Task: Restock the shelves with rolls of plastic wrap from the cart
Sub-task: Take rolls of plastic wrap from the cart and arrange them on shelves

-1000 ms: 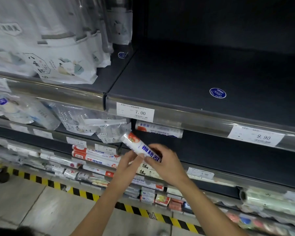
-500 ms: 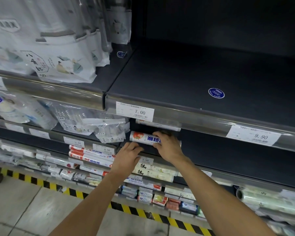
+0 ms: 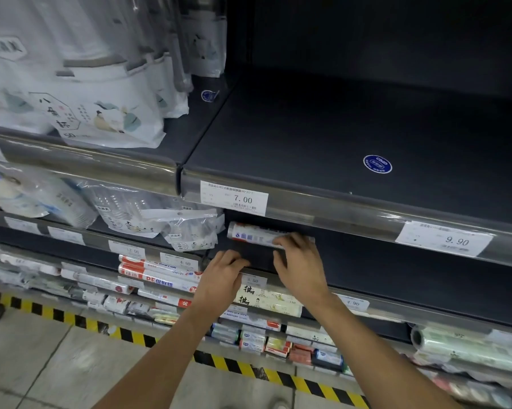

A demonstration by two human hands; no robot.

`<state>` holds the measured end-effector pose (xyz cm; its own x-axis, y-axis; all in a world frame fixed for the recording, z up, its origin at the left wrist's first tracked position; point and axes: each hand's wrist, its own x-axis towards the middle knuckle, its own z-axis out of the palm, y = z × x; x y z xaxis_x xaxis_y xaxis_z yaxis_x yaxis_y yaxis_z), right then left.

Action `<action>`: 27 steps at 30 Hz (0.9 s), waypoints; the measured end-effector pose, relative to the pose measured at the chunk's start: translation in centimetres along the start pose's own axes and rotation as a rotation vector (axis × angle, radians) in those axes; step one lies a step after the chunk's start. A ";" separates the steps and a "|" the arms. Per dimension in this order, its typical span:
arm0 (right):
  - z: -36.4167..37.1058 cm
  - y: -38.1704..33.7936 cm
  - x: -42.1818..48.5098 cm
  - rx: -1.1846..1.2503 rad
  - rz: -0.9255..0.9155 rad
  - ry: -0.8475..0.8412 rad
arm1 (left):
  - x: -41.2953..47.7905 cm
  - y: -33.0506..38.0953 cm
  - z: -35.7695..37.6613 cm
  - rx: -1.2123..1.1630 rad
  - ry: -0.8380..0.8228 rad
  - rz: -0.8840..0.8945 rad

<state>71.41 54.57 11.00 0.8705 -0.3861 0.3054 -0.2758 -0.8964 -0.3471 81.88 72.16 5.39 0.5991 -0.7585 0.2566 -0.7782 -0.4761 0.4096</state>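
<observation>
Closest to the camera is the tiled floor [image 3: 42,364] with a yellow-and-black striped tape [image 3: 136,338] running along the foot of the shelving. Both bare forearms reach up from there.

The left hand [image 3: 222,276] rests on the front lip of the dark shelf [image 3: 396,267], fingers loosely bent and holding nothing. The right hand [image 3: 300,270] is just beside it and a bit further in. Its fingers [image 3: 293,240] are curled over the right end of the roll [image 3: 248,231], with the thumb hanging lower, off it.

The roll is lying on its side on that dark shelf, along the front, right under the 7.00 price tag [image 3: 234,199].

Down and left are red-and-white boxed rolls [image 3: 157,276] on a lower shelf, and bagged cups [image 3: 189,231] sit just left of the roll.

Further back, the top shelf [image 3: 307,137] has a round blue sticker [image 3: 377,164] on it, a 9.90 tag [image 3: 443,239] on its edge, and big white packs [image 3: 101,113] stacked at the left.
</observation>
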 end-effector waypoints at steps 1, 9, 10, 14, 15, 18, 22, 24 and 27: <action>-0.2 -0.1 -1.2 -0.006 0.001 0.012 | -0.1 0.3 -0.1 -0.011 0.005 0.001; -0.4 1.7 -11.3 -0.221 0.157 -0.080 | -3.1 4.4 -0.8 -0.038 -0.010 0.135; -0.5 1.8 -12.7 -0.241 0.197 -0.077 | -3.6 4.8 -0.4 -0.026 -0.053 0.169; -0.6 1.3 -20.0 -0.292 0.398 -0.027 | -5.6 6.3 1.6 0.038 -0.237 0.332; -0.4 1.0 -22.2 -0.295 0.463 -0.017 | -6.2 6.8 2.2 0.049 -0.295 0.373; -0.2 -0.4 -28.4 -0.315 0.683 -0.001 | -8.3 8.3 4.2 0.045 -0.448 0.489; -0.8 -3.0 -36.6 -0.324 0.973 0.004 | -11.6 11.7 6.3 0.042 -0.578 0.690; -1.2 -4.2 -40.2 -0.321 1.100 0.001 | -12.9 13.7 7.0 0.005 -0.608 0.797; -1.8 -6.0 -45.0 -0.339 1.262 0.042 | -14.8 17.0 8.2 -0.042 -0.621 0.943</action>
<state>33.14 76.97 0.98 -0.0731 -0.9967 -0.0350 -0.9814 0.0781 -0.1756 58.27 71.60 1.36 -0.4303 -0.9027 0.0040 -0.8563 0.4096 0.3146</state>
